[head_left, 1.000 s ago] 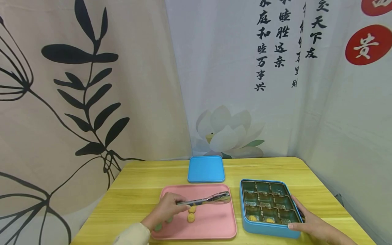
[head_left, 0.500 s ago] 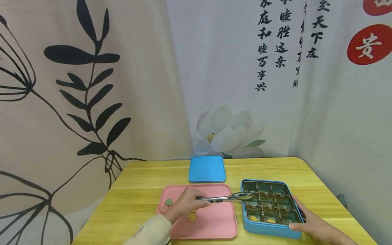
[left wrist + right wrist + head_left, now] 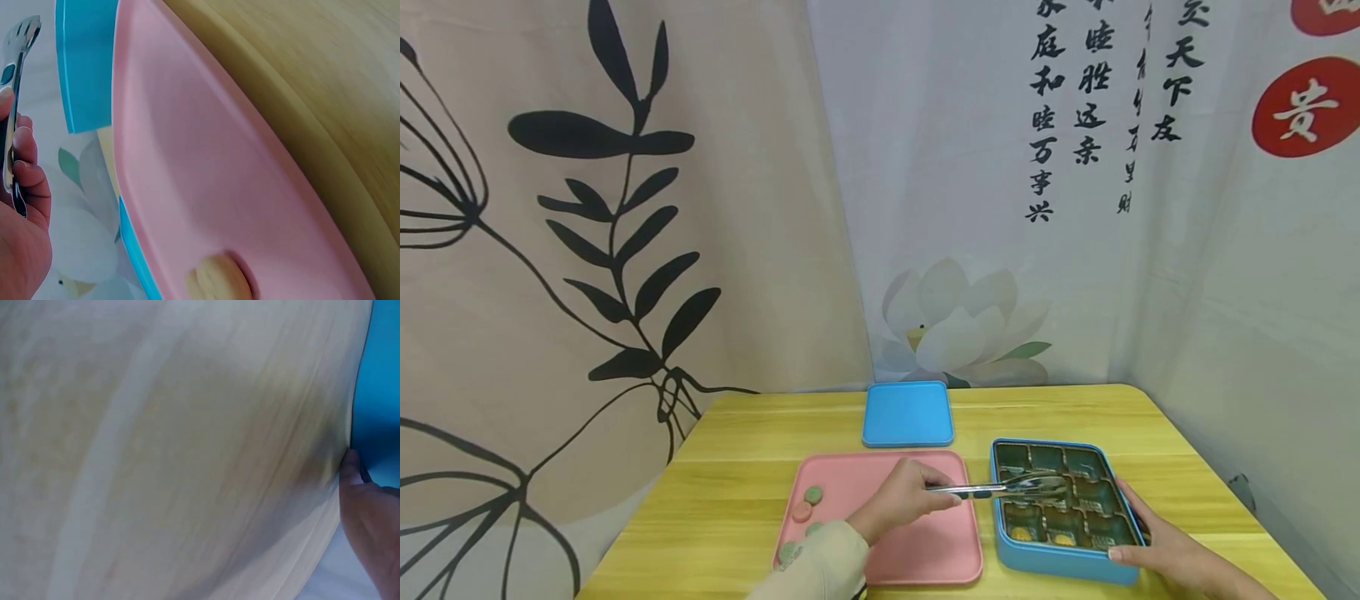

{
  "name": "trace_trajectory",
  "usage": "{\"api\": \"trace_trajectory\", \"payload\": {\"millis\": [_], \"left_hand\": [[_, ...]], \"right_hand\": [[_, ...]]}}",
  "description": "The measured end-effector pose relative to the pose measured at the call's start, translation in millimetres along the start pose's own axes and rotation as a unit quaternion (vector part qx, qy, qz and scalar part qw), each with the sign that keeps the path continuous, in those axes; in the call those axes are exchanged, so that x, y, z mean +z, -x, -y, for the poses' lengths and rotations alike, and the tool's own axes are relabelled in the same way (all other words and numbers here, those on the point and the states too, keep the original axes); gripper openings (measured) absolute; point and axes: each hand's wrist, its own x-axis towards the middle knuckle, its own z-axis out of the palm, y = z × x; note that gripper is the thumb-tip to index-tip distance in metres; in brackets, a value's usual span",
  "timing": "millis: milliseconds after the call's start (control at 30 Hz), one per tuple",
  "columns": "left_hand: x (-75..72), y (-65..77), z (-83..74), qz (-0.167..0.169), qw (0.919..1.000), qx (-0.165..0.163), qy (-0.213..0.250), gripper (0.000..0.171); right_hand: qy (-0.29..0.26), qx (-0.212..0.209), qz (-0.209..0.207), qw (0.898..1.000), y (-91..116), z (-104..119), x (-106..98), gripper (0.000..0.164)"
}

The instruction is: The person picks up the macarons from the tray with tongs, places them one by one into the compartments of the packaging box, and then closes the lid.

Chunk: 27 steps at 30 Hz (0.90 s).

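My left hand [image 3: 904,500] grips metal serving tongs [image 3: 992,490], their head reaching over the middle row of the blue box [image 3: 1060,563]. What lies between the tong ends is too small to tell. The left wrist view shows the fingers curled about the tong handles [image 3: 9,156]. Inside the box, a brown plastic insert has several compartments; round yellow cookies [image 3: 1021,534] sit in two front ones. At the box's right side my right hand [image 3: 1172,546] holds it, thumb at the near right corner. The right wrist view has that hand [image 3: 375,519] against the blue wall [image 3: 384,394].
A pink tray [image 3: 936,567] lies left of the box, with round green pieces [image 3: 813,495] and a pink piece [image 3: 802,512] on its left side. Yellow cookies [image 3: 219,278] on it show in the left wrist view. Behind it lies a blue lid [image 3: 907,414].
The left hand has carried the tongs rightward from above the pink tray to over the blue box. The green and pink pieces are now uncovered. The right hand and box stay put.
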Motion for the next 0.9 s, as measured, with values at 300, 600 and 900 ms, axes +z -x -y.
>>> {"api": "trace_trajectory", "payload": {"millis": [300, 600, 900], "left_hand": [[23.6, -16.7, -9.9, 0.016, 0.9991, 0.040, -0.005, 0.005], [45.6, -22.6, -16.5, 0.037, 0.9975, 0.039, -0.045, 0.010], [51.5, -20.7, -18.8, 0.041, 0.9977, 0.014, -0.052, 0.019]], "right_hand": [[-0.007, 0.004, 0.001, 1.000, -0.3, -0.5, 0.0, 0.103], [0.011, 0.008, -0.008, 1.000, -2.3, 1.5, 1.2, 0.104], [0.014, 0.011, -0.007, 1.000, -2.1, 1.0, 0.8, 0.105]]}}
